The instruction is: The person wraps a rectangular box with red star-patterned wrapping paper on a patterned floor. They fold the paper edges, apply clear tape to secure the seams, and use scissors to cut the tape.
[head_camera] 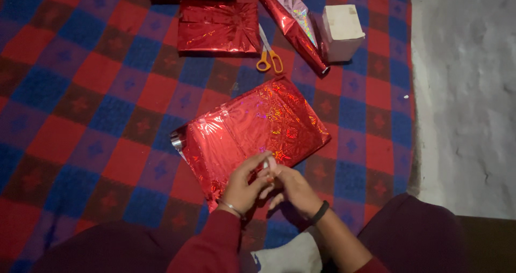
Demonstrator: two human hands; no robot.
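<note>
Near your knees, both your left hand and right hand pinch a small clear tape piece over the slippery, crinkly red foil-wrapped flat parcel; grip its edges.

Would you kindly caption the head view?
Both hands pinch a small tape piece over a red foil-wrapped parcel on a checked blanket.

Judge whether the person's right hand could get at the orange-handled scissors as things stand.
Probably yes: the scissors lie uncovered on the blanket beyond the red parcel, though the right hand is busy with the left hand and must reach over.
</note>
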